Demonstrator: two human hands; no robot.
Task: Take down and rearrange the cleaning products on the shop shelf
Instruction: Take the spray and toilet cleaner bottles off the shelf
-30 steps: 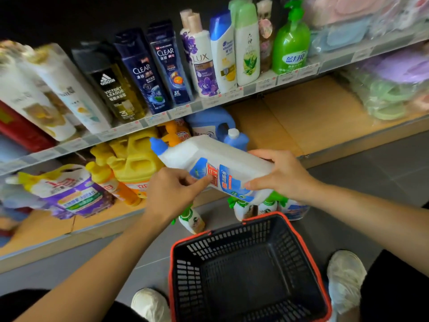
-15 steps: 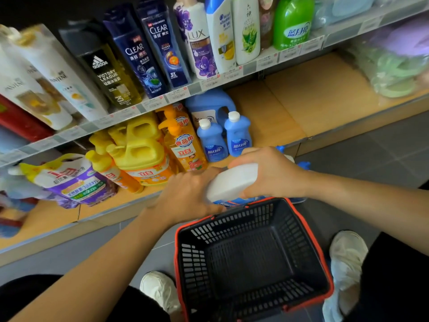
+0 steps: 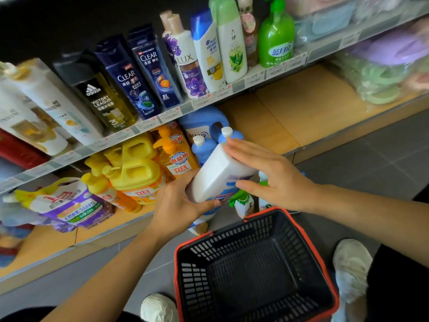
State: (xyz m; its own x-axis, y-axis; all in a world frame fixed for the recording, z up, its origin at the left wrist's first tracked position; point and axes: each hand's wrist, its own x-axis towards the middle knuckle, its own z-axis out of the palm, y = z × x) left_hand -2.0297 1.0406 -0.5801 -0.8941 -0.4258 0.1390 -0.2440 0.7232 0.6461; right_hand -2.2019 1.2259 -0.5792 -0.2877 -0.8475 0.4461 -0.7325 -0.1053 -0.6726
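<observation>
Far left on the lower shelf point(image 3: 53, 240), a purple refill pouch point(image 3: 67, 205) lies slumped, with yellow jugs point(image 3: 137, 168) just beside it. Centre now: the left hand point(image 3: 178, 205) wraps its fingers round the near end of the white bottle point(image 3: 218, 175). The bottle is up in the air and tilted, its far end pointing at the white-capped blue bottles point(image 3: 203, 151). The right hand point(image 3: 271, 175) lies on the bottle's upper side, fingers straight, thumb touching the label. Beneath it, green-topped spray bottles point(image 3: 241, 202) stand on the floor. The red-rimmed black basket point(image 3: 232, 235) sits nearer the person.
</observation>
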